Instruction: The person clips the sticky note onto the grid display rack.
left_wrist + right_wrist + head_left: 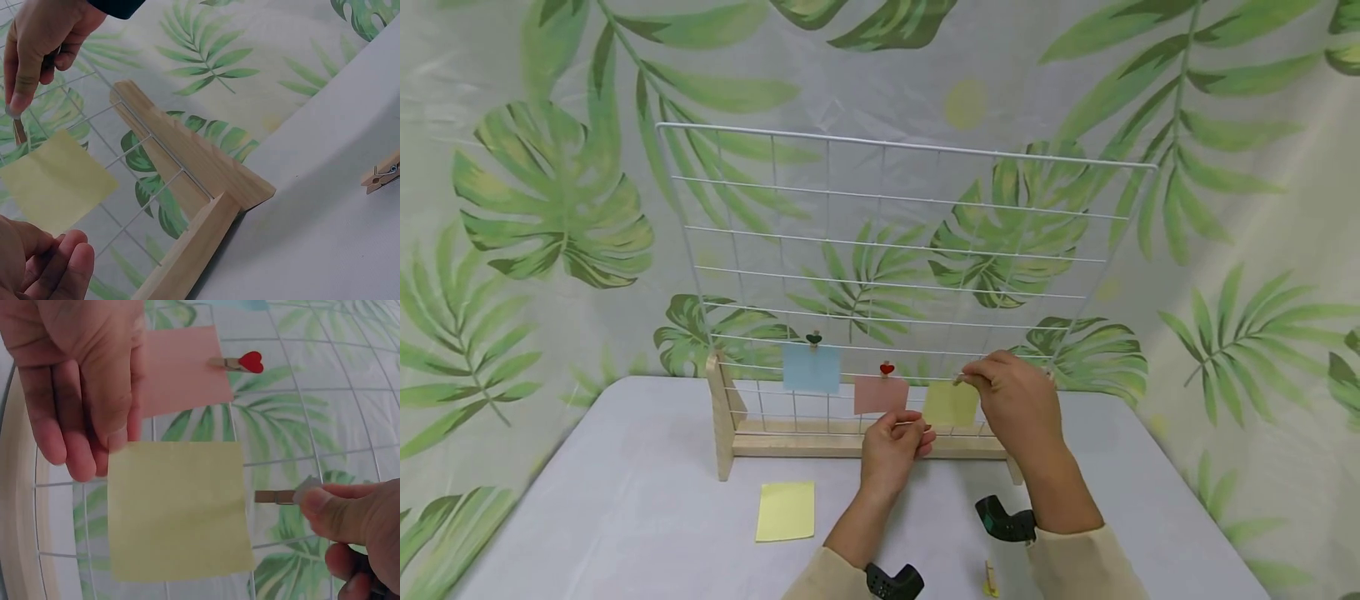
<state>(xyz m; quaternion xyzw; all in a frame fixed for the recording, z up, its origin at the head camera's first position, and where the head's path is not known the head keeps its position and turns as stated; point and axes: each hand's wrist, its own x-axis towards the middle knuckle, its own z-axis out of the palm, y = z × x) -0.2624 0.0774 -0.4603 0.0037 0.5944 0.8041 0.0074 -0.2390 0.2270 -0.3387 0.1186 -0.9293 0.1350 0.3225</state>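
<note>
The grid rack (805, 447) stands far on the table (647, 500), a left note (812, 368), middle note (882, 396) and right note (951, 404) before it; nearer lie a loose note (786, 512), left, and loose clothespin (991, 577), right.

Four notes (950, 406), four clothespins (275, 497)

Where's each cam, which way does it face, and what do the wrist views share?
Head: on the head, looks forward and down at the wire grid; left hand and right hand show, with forearms and sleeves.
Left wrist: worn there, looks toward the wooden foot at the wire grid's right end; left hand lower left, right hand upper left.
Right wrist: worn there, faces the wire grid; right hand lower right, pinching a wooden clip, left hand upper left.
Shared by both wrist views: both hands, the yellow note.
</note>
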